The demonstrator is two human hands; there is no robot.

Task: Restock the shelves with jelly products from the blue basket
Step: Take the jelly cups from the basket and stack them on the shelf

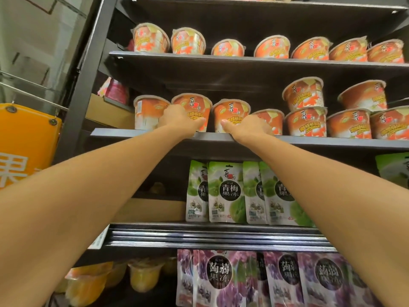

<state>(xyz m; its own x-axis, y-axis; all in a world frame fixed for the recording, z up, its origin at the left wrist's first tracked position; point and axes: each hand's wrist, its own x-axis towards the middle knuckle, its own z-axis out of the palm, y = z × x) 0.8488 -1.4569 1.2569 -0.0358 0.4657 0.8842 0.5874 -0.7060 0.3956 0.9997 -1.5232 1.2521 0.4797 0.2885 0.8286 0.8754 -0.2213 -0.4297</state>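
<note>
On the middle shelf [332,143], left of centre, our left hand [177,117] curls its fingers round the first jelly cup [195,104]. We think this is to push it back in line. Just to the right, our right hand [249,127] wraps round the second jelly cup [230,110], thumb on the front, to keep it steady. More orange cups [347,125] fill the row further right. We cannot see the blue basket.

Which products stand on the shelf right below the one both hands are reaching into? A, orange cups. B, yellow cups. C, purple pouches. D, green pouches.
D: the green pouches stand on the shelf directly under the orange cups that the left hand and right hand hold.
</note>
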